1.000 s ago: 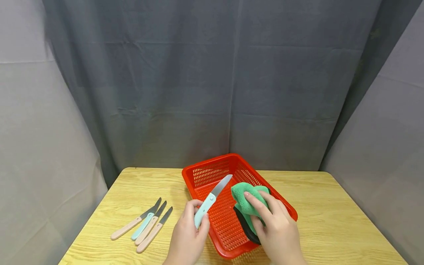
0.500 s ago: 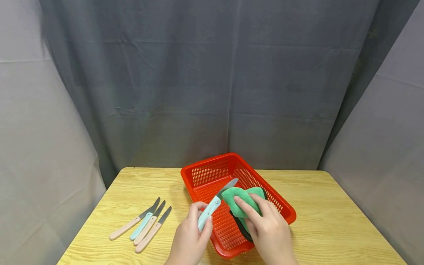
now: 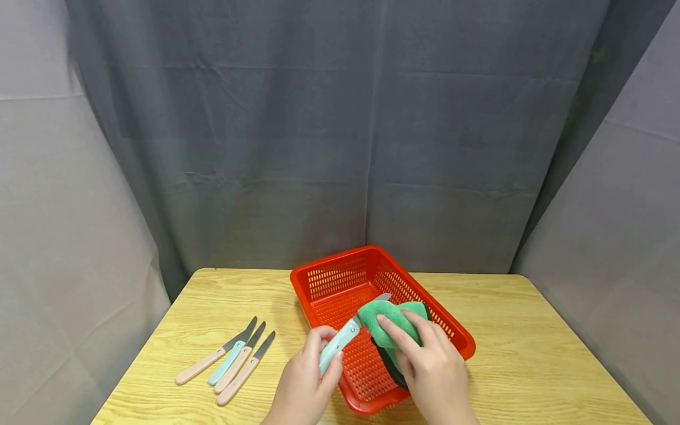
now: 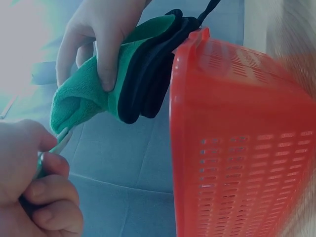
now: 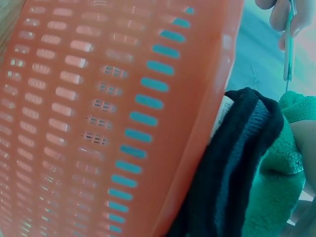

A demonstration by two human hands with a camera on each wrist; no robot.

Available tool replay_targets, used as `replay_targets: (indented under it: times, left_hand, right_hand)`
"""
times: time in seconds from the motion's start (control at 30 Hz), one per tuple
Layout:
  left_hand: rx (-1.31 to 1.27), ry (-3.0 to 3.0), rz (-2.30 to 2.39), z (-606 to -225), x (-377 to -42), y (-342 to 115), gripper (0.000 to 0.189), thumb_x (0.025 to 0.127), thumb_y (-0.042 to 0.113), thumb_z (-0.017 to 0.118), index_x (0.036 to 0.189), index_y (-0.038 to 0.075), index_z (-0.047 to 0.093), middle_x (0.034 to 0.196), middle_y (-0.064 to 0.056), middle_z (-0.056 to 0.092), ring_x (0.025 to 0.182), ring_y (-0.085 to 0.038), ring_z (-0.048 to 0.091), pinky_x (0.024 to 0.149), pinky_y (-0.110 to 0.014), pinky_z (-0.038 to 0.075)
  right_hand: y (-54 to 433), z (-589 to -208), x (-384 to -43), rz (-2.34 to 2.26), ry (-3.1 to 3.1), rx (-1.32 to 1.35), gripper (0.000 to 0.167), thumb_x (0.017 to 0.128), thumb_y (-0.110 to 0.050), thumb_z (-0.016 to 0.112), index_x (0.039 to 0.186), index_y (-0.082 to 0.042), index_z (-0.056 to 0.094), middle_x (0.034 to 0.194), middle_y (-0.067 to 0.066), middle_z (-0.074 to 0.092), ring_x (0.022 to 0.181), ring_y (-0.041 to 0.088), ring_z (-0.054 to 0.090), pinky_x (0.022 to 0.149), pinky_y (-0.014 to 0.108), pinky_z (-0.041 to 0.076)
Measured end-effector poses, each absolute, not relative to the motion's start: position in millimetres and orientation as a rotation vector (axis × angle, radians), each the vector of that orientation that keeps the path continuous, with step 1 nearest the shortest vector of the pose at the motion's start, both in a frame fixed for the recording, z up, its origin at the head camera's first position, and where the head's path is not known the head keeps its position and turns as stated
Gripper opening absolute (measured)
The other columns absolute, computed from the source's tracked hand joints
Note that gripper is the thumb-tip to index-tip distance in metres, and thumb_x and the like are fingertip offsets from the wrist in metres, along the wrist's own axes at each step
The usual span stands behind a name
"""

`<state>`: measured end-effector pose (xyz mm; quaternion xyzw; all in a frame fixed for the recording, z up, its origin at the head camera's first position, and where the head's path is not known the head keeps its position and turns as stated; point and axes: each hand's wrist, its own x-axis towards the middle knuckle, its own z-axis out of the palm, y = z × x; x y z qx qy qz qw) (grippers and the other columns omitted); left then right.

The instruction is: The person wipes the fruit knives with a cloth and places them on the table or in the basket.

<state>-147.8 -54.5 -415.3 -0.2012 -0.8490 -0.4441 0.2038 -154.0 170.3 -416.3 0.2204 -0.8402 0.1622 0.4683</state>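
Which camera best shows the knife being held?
The head view: the knife shows its handle and blade tip either side of the green cloth. The left wrist view catches only slivers of it; the right wrist view, mainly its handle, edge-on.

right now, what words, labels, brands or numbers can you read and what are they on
No text is readable.
White tag, apparently on the green cloth: marks too small and blurred to read.
Held light-blue-handled knife, four other knives, red plastic basket: no lettering seen.
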Motion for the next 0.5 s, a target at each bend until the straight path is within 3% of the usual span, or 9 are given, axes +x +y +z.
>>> replay_targets:
  times: [0.5]
  left_hand:
    - [-0.634, -2.345, -1.222, -417, -148, -53, 0.029, 0.094, 0.012, 0.07, 0.12, 0.015, 0.058, 0.073, 0.017, 0.049, 0.056, 0.007, 0.036, 0.049, -0.014, 0.035]
  right_hand:
    - [186, -415, -161, 0.414, -2.043, 0.374, 0.071, 0.073, 0.005, 0.078, 0.134, -0.031, 0.069, 0.119, 0.015, 0.069, 0.092, 0.037, 0.067, 0.058, 0.051, 0.057]
